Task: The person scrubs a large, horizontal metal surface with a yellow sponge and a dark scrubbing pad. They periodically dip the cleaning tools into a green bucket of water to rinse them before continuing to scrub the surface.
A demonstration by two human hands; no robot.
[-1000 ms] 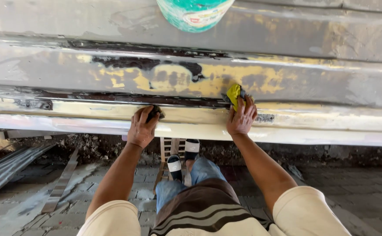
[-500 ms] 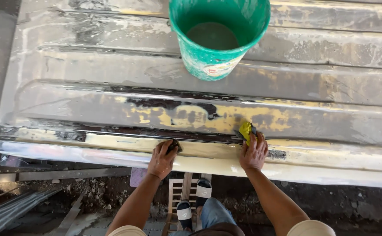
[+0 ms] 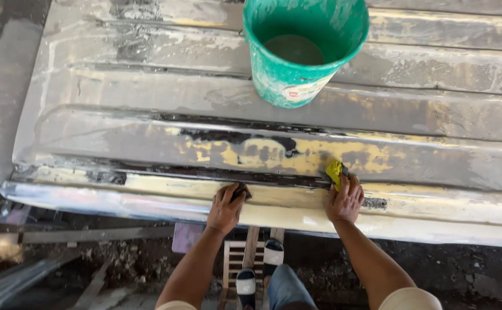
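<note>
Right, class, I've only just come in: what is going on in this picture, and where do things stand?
A person leans over a large ribbed metal panel with patches of yellow and black on it. The left hand presses a small dark pad on the panel's near edge. The right hand presses a yellow cloth against the ridge with the yellow patches. A green bucket holding greyish liquid stands on the panel, farther back. Below, the person's feet rest on a wooden stool.
</note>
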